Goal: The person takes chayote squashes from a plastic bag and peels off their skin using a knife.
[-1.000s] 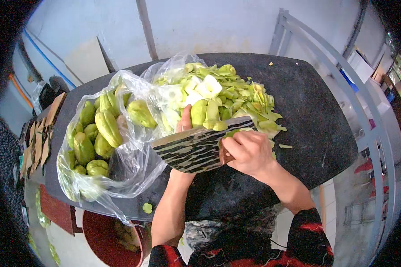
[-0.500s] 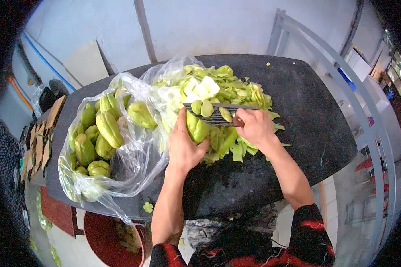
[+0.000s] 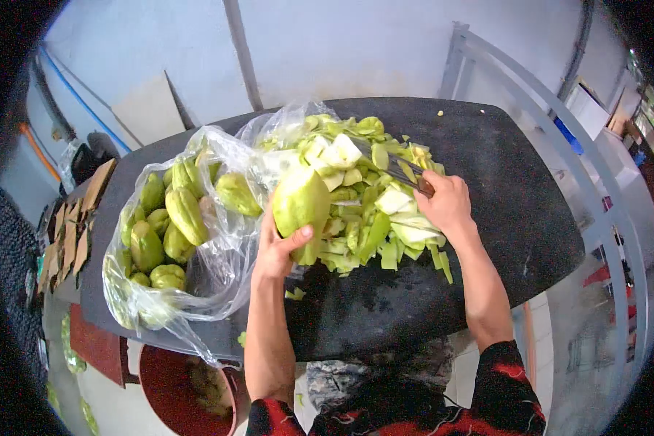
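A large pale green chayote (image 3: 300, 203) is held upright in my left hand (image 3: 277, 249), thumb across its front. My right hand (image 3: 445, 205) grips the handle of a wide-bladed knife (image 3: 400, 168), whose blade is seen nearly edge-on, with green slices stuck to it. Beneath and between the hands spreads a heap of green slices and peelings (image 3: 370, 229). White-fleshed cut pieces (image 3: 341, 152) lie on top of the heap, behind the chayote. To the left, a clear plastic bag (image 3: 221, 283) holds several whole chayotes (image 3: 184, 215).
Everything lies on a dark table (image 3: 516, 196). Below its front left edge stands a red bin (image 3: 168, 392) with scraps inside. A grey metal railing (image 3: 614, 240) runs along the right. Cardboard pieces (image 3: 71, 232) are at the far left, and a pale wall (image 3: 349, 51) is behind.
The knife has moved right and up, off the chayote, and its blade has turned edge-on. My left hand has raised the chayote towards the camera. Further pale slices show on the heap beside the knife.
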{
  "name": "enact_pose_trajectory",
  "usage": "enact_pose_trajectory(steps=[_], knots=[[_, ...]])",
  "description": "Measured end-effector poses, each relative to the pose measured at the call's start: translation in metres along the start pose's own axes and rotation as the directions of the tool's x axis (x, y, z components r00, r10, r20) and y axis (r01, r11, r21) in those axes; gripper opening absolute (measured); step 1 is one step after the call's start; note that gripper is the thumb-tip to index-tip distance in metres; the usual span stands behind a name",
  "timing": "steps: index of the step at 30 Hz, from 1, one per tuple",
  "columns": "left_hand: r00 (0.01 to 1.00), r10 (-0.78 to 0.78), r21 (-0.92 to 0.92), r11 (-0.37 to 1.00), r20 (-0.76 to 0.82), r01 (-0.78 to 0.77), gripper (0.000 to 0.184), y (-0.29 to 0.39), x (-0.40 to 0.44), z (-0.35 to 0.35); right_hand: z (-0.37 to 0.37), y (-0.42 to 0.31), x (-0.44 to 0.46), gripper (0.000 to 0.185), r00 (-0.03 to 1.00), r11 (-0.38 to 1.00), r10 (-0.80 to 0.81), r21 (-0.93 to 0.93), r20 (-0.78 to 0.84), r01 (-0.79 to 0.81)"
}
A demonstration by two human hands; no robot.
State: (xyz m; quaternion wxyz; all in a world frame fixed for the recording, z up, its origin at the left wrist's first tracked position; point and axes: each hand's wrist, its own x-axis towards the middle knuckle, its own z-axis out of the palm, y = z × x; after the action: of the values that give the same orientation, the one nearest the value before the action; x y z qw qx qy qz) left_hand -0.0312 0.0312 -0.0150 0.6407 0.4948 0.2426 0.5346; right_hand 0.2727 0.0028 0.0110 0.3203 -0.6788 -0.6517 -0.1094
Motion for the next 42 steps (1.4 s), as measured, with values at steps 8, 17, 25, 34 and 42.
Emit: enact_pose_trajectory(steps=[8,17,25,34,42], knots=[[1.000,-0.013,-0.604,0.797,-0.020,-0.002,0.062,-0.046,0.004,-0.017,-0.002,-0.074,-0.024,0.018,0.868,0.809,-0.442,0.318,-0.228,0.495],[0.978,-0.077,-0.452,0.878,0.195,0.159,0.067,-0.021,-0.008,-0.007,-0.021,-0.102,-0.032,0.023,0.798,0.735,-0.516,0.318,-0.311,0.599],[0.959,-0.137,-0.329,0.919,0.247,0.216,0.072,-0.024,-0.018,-0.010,-0.019,-0.089,-0.037,0.020,0.817,0.748,-0.528,0.326,-0.234,0.577],[0.962,-0.140,-0.315,0.925,0.233,0.211,0.086,-0.017,-0.003,0.006,0.009,-0.028,-0.013,0.016,0.991,0.979,-0.067,0.199,0.116,0.043],[0.974,-0.109,-0.084,0.992,-0.200,0.094,0.058,-0.003,0.006,0.023,0.006,-0.032,-0.016,0.017,0.992,0.969,-0.125,0.213,-0.028,0.128]])
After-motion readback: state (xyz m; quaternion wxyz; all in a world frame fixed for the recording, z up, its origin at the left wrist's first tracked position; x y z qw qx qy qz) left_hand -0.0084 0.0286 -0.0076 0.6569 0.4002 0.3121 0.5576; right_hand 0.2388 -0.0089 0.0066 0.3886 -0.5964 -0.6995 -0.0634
